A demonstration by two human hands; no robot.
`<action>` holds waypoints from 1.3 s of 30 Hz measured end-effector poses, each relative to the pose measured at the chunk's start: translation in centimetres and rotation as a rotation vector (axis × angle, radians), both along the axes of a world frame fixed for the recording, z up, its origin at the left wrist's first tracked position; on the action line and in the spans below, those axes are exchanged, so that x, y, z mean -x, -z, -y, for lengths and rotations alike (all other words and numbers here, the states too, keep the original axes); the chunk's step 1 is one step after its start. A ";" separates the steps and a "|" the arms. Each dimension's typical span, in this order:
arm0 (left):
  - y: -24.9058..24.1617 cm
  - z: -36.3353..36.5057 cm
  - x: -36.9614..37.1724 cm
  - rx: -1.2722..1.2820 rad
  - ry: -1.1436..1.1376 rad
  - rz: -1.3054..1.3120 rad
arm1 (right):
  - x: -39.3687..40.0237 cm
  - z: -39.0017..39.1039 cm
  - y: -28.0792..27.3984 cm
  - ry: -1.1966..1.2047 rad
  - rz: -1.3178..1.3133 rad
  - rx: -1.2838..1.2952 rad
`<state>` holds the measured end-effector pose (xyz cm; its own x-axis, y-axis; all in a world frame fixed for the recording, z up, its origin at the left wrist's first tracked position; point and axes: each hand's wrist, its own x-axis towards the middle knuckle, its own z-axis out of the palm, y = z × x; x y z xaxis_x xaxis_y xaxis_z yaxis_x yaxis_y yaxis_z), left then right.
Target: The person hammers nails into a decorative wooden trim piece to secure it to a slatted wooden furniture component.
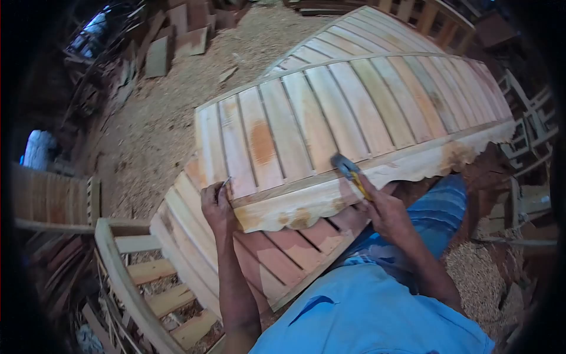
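A long slatted wooden panel [306,118] lies tilted in front of me, its near edge a pale board with a scalloped lower rim [295,212]. My right hand [386,212] is wrapped round the yellow handle of a short tool [349,169] with a grey head, whose dark tip is right over the slats near that edge. At the panel's near left corner, my left hand [217,206] is closed, with a small thin pale piece [226,182] showing at its fingertips. Orange-brown patches [262,143] mark some slats.
Another slatted panel [277,253] lies beneath, and a further one [365,32] stands behind. A curved slatted frame [127,277] is at the lower left. Wood scraps [177,41] and shavings [171,112] cover the ground; chair-like frames [527,130] stand at the right.
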<state>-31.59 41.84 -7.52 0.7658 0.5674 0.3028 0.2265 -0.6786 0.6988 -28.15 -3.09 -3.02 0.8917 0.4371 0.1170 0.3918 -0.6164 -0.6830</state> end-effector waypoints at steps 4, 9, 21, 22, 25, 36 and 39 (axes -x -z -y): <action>-1.8 -5.2 2.9 0.115 -0.097 0.064 | 1.2 -1.4 -1.9 0.086 -0.149 0.033; -0.7 -7.3 5.7 -0.174 0.023 -0.007 | 2.3 -1.7 0.3 0.186 -0.144 0.009; 2.0 -7.5 6.1 -0.203 0.165 0.165 | 3.8 -10.3 -0.4 -0.137 -0.135 0.192; 1.9 -7.5 5.9 -0.214 0.162 0.175 | 3.5 -11.1 -0.4 -0.173 -0.088 0.113; 1.5 -7.7 6.0 -0.253 0.179 0.178 | 3.3 -13.5 -1.8 -0.243 -0.067 -0.014; 0.6 -7.9 6.0 -0.304 0.197 0.128 | 1.2 -25.0 -20.4 -0.277 0.279 -0.947; 0.5 -7.9 6.1 -0.333 0.186 0.121 | 0.9 -26.5 -14.1 -0.335 0.223 -0.881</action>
